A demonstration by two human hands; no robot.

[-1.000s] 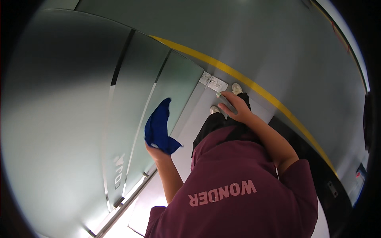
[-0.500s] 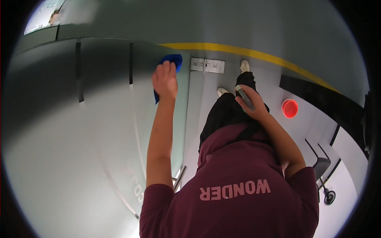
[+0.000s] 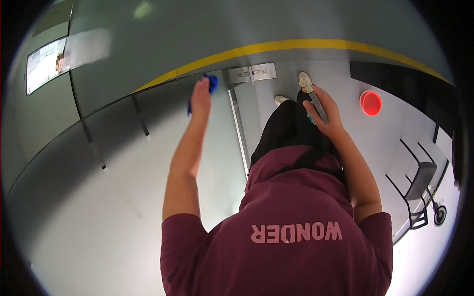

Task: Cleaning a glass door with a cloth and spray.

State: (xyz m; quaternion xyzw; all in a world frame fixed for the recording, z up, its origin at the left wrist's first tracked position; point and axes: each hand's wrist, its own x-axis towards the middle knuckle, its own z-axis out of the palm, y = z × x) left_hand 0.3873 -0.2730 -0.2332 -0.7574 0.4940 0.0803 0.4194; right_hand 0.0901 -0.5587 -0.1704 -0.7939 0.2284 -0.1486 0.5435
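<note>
On the left, a blue cloth (image 3: 213, 85) lies against the large pale glass panel (image 3: 123, 182). My left hand (image 3: 200, 101) is on it, fingers stretched and together, arm reaching out along the panel; part of the cloth hides behind the hand. In front of my dark trousers, my right hand (image 3: 329, 112) is closed round a grey bar-shaped tool (image 3: 318, 106) with a pale green end. A bit of teal (image 3: 310, 117) shows under that hand; what it belongs to is hidden.
A metal floor plate (image 3: 264, 71) lies near the panel's edge, before a yellow floor stripe (image 3: 276, 47). To the right stand a red bucket (image 3: 371, 103) and a black-framed chair (image 3: 422, 180), with a small wheel (image 3: 440, 215) beside it.
The view has turned, showing more of the chair and yellow stripe. My left hand and the cloth sit slightly farther left, with less cloth showing. My right hand keeps its grip.
</note>
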